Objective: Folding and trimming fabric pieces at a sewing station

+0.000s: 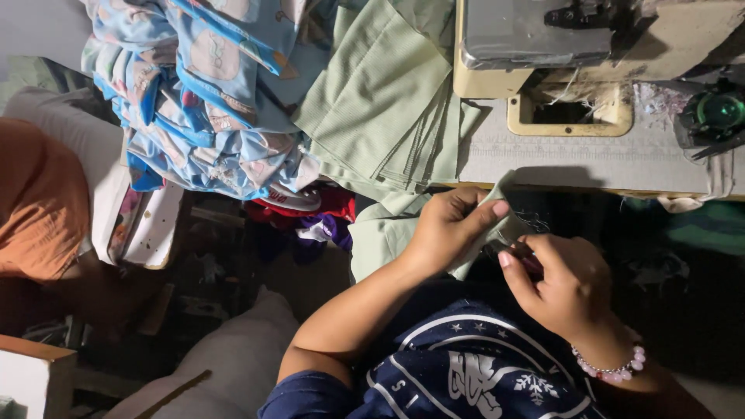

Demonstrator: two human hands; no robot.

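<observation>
- Head view, looking down: a small piece of pale green cloth (497,221) is held between both hands, just below the front edge of the table (590,159) and above the lap.
- Cloth, handling: judged light, thin and limp; it folds over the fingers and will not keep a shape by itself. It is best taken at an edge or corner by a pinch, with the slack left to hang.
- Left hand (454,229): closed on the cloth, thumb on top, fingers curled beneath; forearm raised from the lower left, elbow bent.
- Right hand (563,283): curled, thumb and forefinger brought together at the cloth's lower edge; a small dark thing seems to be pinched there, but what it is cannot be told. A pink bead bracelet (613,371) is worn at the wrist.
- Hands are close together, almost touching at the cloth.
- Surroundings: a sewing machine (543,46) on the table; a stack of green cloth (380,101) to its left; a heap of blue printed cloth (209,93) further left; a pale sack (233,365) on the floor.
</observation>
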